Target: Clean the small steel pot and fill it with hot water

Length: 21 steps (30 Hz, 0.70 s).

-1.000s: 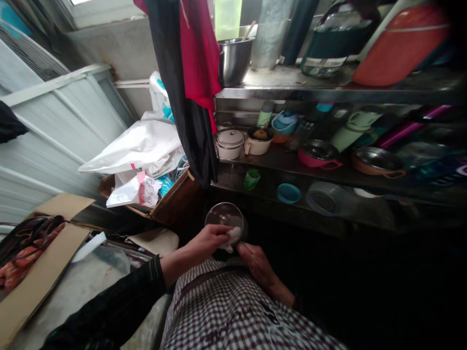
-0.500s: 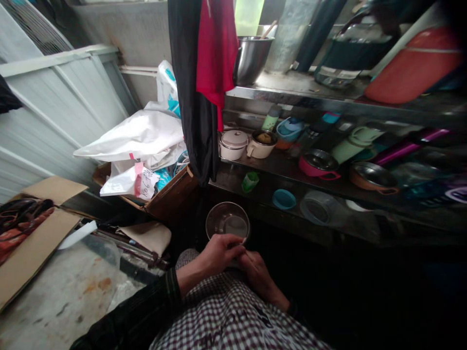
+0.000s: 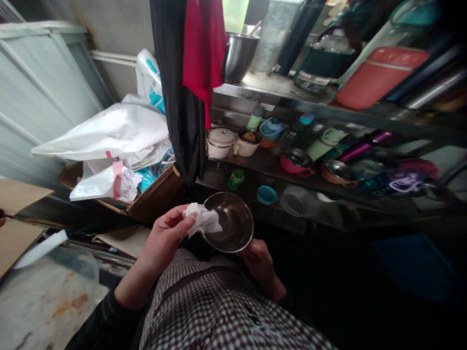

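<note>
A round steel bowl [image 3: 233, 223] is held in front of my checked apron [image 3: 219, 311], its hollow facing me. My right hand [image 3: 258, 260] grips the bowl's lower rim from below. My left hand [image 3: 164, 238] is closed on a crumpled white tissue [image 3: 202, 219], which hangs over the bowl's left rim. The bowl's inside looks dark and bare.
A steel shelf rack [image 3: 328, 112] to the right holds pots, cups, lidded containers and a steel mixing bowl [image 3: 239, 56]. A black and red cloth [image 3: 189, 82] hangs in front of it. White plastic bags [image 3: 105, 136] fill a brown box at the left.
The bowl has tipped up and come closer, so its inside faces me. My left hand has drawn out to the left with the tissue, and the view has shifted left.
</note>
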### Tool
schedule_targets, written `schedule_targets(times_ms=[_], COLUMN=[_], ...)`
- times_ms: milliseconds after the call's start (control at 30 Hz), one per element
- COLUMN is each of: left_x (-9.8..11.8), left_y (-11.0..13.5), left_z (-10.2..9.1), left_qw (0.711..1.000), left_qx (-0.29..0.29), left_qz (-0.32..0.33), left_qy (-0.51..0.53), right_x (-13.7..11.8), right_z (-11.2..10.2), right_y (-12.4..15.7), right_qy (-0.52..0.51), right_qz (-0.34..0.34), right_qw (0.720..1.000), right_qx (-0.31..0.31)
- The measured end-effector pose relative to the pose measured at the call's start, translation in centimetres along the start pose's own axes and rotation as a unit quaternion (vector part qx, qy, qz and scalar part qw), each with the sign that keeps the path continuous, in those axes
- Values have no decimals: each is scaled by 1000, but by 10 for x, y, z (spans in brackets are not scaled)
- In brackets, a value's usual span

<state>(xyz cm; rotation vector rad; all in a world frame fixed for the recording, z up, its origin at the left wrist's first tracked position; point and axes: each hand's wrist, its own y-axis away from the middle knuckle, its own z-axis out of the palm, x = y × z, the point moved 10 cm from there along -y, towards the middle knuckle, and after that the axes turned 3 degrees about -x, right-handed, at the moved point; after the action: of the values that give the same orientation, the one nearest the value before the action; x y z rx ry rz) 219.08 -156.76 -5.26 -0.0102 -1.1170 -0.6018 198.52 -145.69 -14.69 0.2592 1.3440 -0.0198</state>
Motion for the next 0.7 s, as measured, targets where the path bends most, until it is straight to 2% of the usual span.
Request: schedule_targets(times_ms=[100,200,333,533,700], left_x=[5,4,-6,-17,-20], left_y=[7,11,11,6,-4], left_z=[2,-4,-12,-6,-5], left_qw=[999,999,998,995,996], left_qx=[-22,-11,10,16,19], left_qz=[0,-1,-19,-40,-11], left_qy=[42,49,66,84,81], right_x=[-13,-9,3,16,19], right_z=[10,19,23,24,22], right_y=[-4,-7,-7,-3,3], right_qy=[-84,-136,-146,-170,-180], right_qz=[-44,-39,-14,0,-7], right_qw=[995,990,989,985,983], right_qx=[-11,-20,2,32,36])
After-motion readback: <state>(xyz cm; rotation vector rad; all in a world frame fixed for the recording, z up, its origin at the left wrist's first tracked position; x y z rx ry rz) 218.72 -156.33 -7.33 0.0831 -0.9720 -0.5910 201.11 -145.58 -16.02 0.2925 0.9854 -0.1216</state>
